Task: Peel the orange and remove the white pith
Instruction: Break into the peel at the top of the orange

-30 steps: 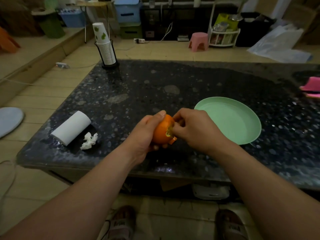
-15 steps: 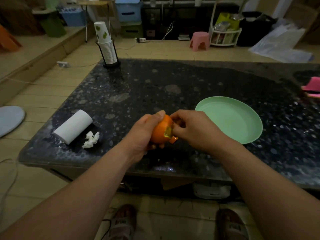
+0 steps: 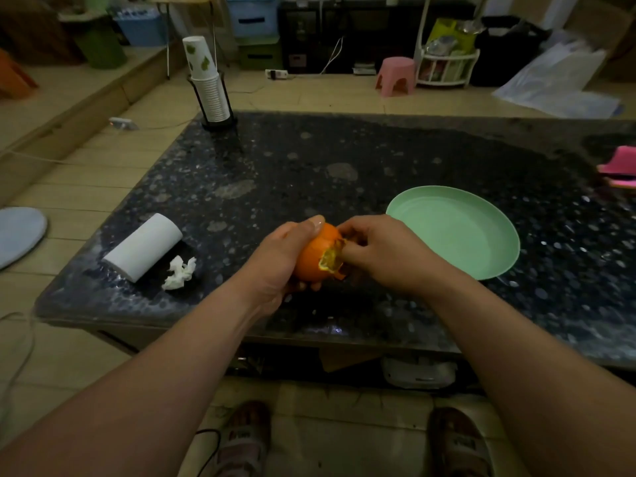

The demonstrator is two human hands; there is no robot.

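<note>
The orange (image 3: 311, 259) is held above the near edge of the dark speckled table (image 3: 344, 173). My left hand (image 3: 278, 263) grips it from the left, thumb laid over its top. My right hand (image 3: 382, 253) is against its right side, fingers curled and pinching a flap of peel (image 3: 335, 261). A small torn patch there shows pale yellow under the rind; the rest of the rind is whole. The far side of the orange is hidden by my fingers.
A light green plate (image 3: 454, 228) lies just right of my hands. A white paper roll (image 3: 144, 247) and a crumpled tissue (image 3: 179, 271) lie at the left. A stack of paper cups in a holder (image 3: 210, 87) stands at the far left corner; a pink object (image 3: 619, 166) at the right edge.
The torn patch of peel on the orange's right side has grown a little under my right fingers. Both hands stay in about the same place.
</note>
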